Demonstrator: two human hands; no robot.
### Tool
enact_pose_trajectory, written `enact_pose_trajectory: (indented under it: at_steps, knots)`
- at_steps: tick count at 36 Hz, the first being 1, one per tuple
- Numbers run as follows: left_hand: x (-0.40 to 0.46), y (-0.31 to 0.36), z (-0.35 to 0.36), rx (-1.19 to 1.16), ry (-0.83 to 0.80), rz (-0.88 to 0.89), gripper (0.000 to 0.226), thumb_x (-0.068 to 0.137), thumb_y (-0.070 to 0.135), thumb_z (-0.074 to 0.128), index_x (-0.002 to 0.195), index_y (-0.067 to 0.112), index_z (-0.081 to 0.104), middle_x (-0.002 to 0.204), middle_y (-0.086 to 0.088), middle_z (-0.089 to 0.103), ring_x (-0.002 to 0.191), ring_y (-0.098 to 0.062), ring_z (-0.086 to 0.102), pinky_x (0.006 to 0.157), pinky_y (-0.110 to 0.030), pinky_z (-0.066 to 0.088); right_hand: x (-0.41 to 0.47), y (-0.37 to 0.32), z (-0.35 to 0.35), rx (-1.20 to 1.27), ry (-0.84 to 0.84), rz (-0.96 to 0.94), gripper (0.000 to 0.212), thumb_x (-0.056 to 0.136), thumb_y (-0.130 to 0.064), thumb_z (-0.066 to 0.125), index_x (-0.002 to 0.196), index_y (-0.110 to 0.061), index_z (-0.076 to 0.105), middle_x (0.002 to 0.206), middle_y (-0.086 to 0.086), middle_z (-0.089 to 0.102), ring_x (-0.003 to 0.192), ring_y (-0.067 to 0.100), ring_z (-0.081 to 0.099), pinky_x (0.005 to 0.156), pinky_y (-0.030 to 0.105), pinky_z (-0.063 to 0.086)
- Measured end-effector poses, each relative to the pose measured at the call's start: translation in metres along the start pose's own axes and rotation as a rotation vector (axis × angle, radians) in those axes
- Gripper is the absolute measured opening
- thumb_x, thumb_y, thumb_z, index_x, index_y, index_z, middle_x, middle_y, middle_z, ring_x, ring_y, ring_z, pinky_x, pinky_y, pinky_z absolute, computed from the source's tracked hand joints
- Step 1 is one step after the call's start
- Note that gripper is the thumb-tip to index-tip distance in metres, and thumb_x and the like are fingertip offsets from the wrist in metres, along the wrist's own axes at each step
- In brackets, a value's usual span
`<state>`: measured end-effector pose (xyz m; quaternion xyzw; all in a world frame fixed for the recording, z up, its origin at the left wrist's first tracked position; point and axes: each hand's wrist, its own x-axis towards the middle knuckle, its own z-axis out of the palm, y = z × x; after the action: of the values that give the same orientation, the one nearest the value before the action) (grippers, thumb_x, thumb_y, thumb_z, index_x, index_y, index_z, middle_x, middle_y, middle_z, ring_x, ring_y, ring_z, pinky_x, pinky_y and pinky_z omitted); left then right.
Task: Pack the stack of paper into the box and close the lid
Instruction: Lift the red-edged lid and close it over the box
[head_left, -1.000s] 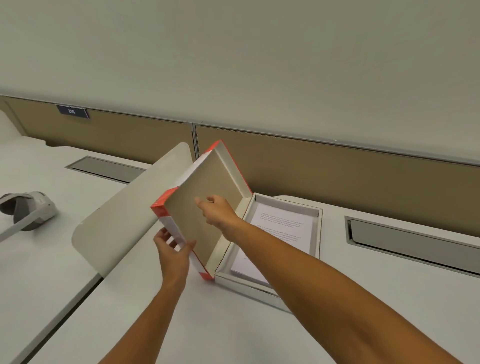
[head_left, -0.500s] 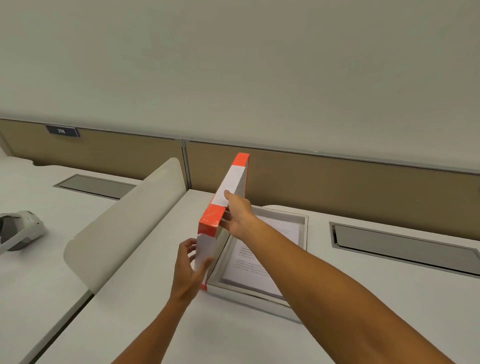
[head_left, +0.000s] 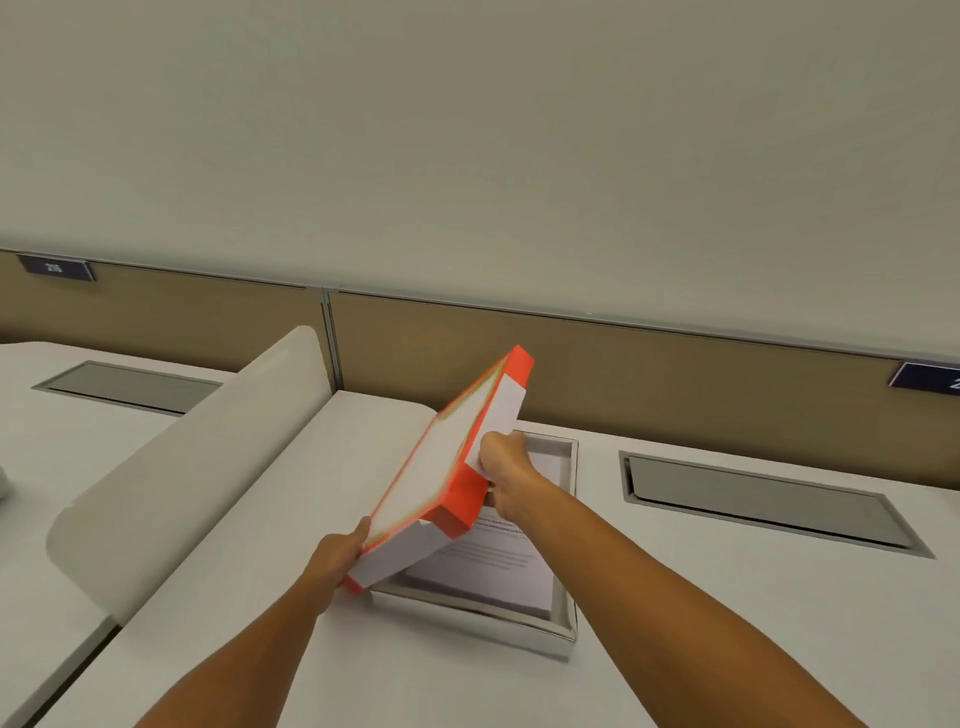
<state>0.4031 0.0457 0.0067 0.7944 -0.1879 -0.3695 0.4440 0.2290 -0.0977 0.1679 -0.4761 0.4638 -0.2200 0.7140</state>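
Note:
A shallow white box (head_left: 563, 618) sits open on the desk, and the stack of printed paper (head_left: 488, 569) lies inside it. The white lid with orange corners (head_left: 441, 467) is tilted over the box's left side, outer face up and leaning to the right. My left hand (head_left: 337, 556) grips the lid's near lower corner. My right hand (head_left: 506, 480) grips its right edge from above the box. The lid hides the far left part of the paper.
A curved white divider (head_left: 171, 483) rises left of the box. Grey recessed cable hatches (head_left: 769, 501) (head_left: 130, 384) lie in the desk on both sides. A tan partition (head_left: 675, 379) runs along the back.
The lid has swung from showing its brown inside, through standing on edge, to tipping over the box with its outer face up. Both hands stayed on it.

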Motion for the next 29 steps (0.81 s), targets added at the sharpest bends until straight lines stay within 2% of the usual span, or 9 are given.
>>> enact_pose_trajectory:
  at_steps: [2, 5, 7, 9, 11, 16, 21, 29]
  knots:
    - [0.004, 0.002, 0.003, 0.023, -0.015, 0.004, 0.053, 0.094, 0.054, 0.047, 0.106, 0.005, 0.064, 0.094, -0.016, 0.071, 0.082, -0.030, 0.071, 0.065, -0.031, 0.056, 0.002, 0.008, -0.009, -0.059, 0.024, -0.043, 0.051, 0.098, -0.017, 0.035, 0.146, -0.029, 0.025, 0.113, 0.000, 0.059, 0.094, 0.019, 0.060, 0.066, 0.036, 0.054]
    - [0.007, 0.005, 0.004, 0.080, -0.016, 0.039, 0.049, 0.091, 0.055, 0.051, 0.099, 0.009, 0.065, 0.087, -0.011, 0.072, 0.073, -0.024, 0.073, 0.055, -0.026, 0.053, 0.004, 0.020, -0.019, -0.109, 0.049, -0.045, 0.048, 0.102, -0.026, 0.034, 0.149, -0.032, 0.026, 0.128, 0.003, 0.057, 0.106, 0.025, 0.059, 0.078, 0.043, 0.053]
    - [0.010, 0.006, 0.004, 0.152, 0.011, 0.078, 0.050, 0.090, 0.056, 0.054, 0.095, 0.009, 0.066, 0.084, -0.009, 0.072, 0.072, -0.023, 0.073, 0.054, -0.024, 0.053, 0.006, 0.024, -0.026, -0.127, 0.077, -0.036, 0.047, 0.104, -0.040, 0.033, 0.149, -0.029, 0.026, 0.131, 0.004, 0.057, 0.110, 0.027, 0.060, 0.083, 0.046, 0.054]
    - [0.013, 0.006, 0.005, 0.221, 0.048, 0.108, 0.051, 0.090, 0.057, 0.054, 0.094, 0.008, 0.066, 0.086, -0.010, 0.071, 0.075, -0.023, 0.071, 0.056, -0.025, 0.054, 0.007, 0.027, -0.033, -0.182, 0.105, -0.034, 0.059, 0.101, -0.061, 0.031, 0.149, -0.028, 0.023, 0.135, 0.005, 0.056, 0.114, 0.029, 0.061, 0.091, 0.048, 0.054]
    - [0.015, 0.007, 0.008, 0.255, 0.095, 0.132, 0.049, 0.090, 0.057, 0.055, 0.097, 0.009, 0.064, 0.088, -0.008, 0.069, 0.076, -0.023, 0.069, 0.057, -0.025, 0.054, 0.007, 0.032, -0.040, -0.251, 0.123, -0.035, 0.070, 0.096, -0.068, 0.035, 0.148, -0.025, 0.020, 0.135, 0.006, 0.056, 0.112, 0.028, 0.062, 0.093, 0.045, 0.054]
    - [0.012, 0.015, 0.019, 0.285, 0.198, 0.189, 0.048, 0.087, 0.059, 0.057, 0.106, 0.015, 0.054, 0.095, -0.005, 0.064, 0.075, -0.018, 0.064, 0.051, -0.023, 0.050, 0.011, 0.048, -0.057, -0.342, 0.197, -0.047, 0.062, 0.100, -0.057, 0.042, 0.148, -0.021, 0.024, 0.141, 0.007, 0.049, 0.121, 0.031, 0.059, 0.101, 0.048, 0.053]
    - [0.010, 0.019, 0.029, 0.324, 0.238, 0.216, 0.054, 0.082, 0.065, 0.059, 0.106, 0.017, 0.050, 0.094, -0.003, 0.063, 0.079, -0.020, 0.065, 0.065, -0.031, 0.057, 0.014, 0.059, -0.072, -0.430, 0.297, -0.042, 0.056, 0.104, -0.043, 0.042, 0.151, -0.017, 0.027, 0.145, 0.009, 0.046, 0.123, 0.031, 0.058, 0.102, 0.045, 0.053]
    - [0.001, 0.014, 0.043, 0.357, 0.235, 0.191, 0.055, 0.083, 0.063, 0.060, 0.109, 0.017, 0.048, 0.097, -0.004, 0.064, 0.081, -0.023, 0.067, 0.074, -0.042, 0.062, 0.019, 0.080, -0.089, -0.483, 0.288, 0.043, 0.055, 0.107, -0.034, 0.038, 0.156, -0.014, 0.022, 0.151, 0.011, 0.046, 0.130, 0.033, 0.055, 0.108, 0.047, 0.048]
